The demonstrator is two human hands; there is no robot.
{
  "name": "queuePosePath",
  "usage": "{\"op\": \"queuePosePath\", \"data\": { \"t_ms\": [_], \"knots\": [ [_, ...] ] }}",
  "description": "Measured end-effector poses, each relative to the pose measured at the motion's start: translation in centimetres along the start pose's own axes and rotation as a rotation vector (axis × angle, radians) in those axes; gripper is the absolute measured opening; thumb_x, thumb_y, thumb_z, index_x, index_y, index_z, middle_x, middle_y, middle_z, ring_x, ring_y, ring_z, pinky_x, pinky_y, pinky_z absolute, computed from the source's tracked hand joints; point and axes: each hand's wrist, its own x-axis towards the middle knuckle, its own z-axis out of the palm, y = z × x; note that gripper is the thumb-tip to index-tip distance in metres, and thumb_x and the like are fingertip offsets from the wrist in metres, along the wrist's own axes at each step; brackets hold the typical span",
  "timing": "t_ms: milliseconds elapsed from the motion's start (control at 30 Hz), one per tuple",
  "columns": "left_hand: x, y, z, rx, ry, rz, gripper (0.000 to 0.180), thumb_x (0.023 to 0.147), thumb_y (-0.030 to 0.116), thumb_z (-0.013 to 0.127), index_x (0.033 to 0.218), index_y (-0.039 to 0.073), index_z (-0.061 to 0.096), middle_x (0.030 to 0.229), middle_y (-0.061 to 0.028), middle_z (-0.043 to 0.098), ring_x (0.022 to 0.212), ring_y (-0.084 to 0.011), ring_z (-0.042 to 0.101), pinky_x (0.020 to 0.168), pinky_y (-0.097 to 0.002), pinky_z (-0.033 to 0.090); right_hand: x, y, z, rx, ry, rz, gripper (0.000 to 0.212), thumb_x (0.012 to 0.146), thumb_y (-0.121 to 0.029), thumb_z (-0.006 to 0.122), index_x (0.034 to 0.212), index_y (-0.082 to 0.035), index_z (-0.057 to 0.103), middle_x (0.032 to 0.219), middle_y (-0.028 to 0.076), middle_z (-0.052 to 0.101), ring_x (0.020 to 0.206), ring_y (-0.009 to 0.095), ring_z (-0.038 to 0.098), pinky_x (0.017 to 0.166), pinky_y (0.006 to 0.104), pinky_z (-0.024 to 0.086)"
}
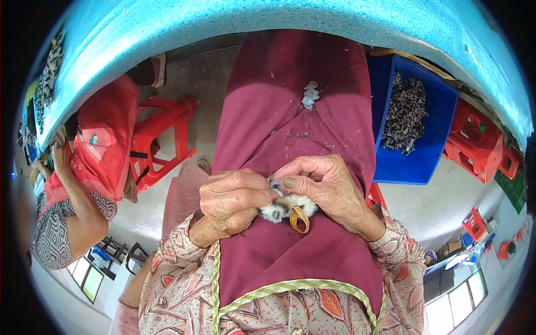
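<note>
Head view: the left hand and right hand pinch a fluffy plush piece, seemingly mid-work. Spotted pieces lie in a blue bin; whether finished, I cannot tell.

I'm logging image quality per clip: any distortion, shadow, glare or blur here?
Head view: the fisheye bows the blue table into an arc, with pale glare on its left; head view: shadow darkens the apron's top; head view: the lower-right window is washed out; head view: left hand, right hand and furry piece look fairly sharp.
</note>
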Motion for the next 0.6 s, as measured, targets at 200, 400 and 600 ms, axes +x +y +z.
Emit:
{"op": "queuePosePath", "data": {
  "t_ms": [200, 400, 600],
  "knots": [
    [0.43, -0.01, 0.31, 0.021, 0.008, 0.049, 0.016, 0.058, -0.008, 0.062, 0.072, -0.003, 0.066, 0.071, -0.0091, 0.061, 0.055, -0.02, 0.061, 0.047, -0.029, 0.048, 0.02, 0.19, 0.06, -0.014, 0.03, -0.031, 0.015, 0.088, -0.013, 0.065, 0.094, 0.0, 0.069, 0.077, 0.002, 0.067, 0.068, 0.003, 0.057, 0.057, 0.0188, 0.046],
    [0.42, 0.16, 0.34, 0.111, 0.011, 0.038, 0.019, 0.056, -0.009, 0.061, 0.073, -0.002, 0.066, 0.071, -0.0089, 0.06, 0.056, -0.0203, 0.061, 0.049, -0.0295, 0.049, 0.08, 0.63, 0.04, -0.086, 0.034, -0.127, 0.014, 0.088, -0.01, 0.064, 0.095, 0.001, 0.068, 0.079, 0.003, 0.067, 0.072, 0.005, 0.059, 0.061, 0.0195, 0.048],
    [0.45, 0.48, 0.1, 0.115, -0.012, -0.115, 0.031, 0.058, -0.01, 0.056, 0.085, -0.001, 0.067, 0.08, -0.0099, 0.062, 0.068, -0.0201, 0.063, 0.058, -0.0282, 0.051, -0.07, 0.27, -0.12, -0.108, 0.061, -0.129, 0.013, 0.087, -0.008, 0.064, 0.096, 0.001, 0.068, 0.081, 0.004, 0.068, 0.074, 0.006, 0.061, 0.064, 0.0202, 0.049]
  ]
}}
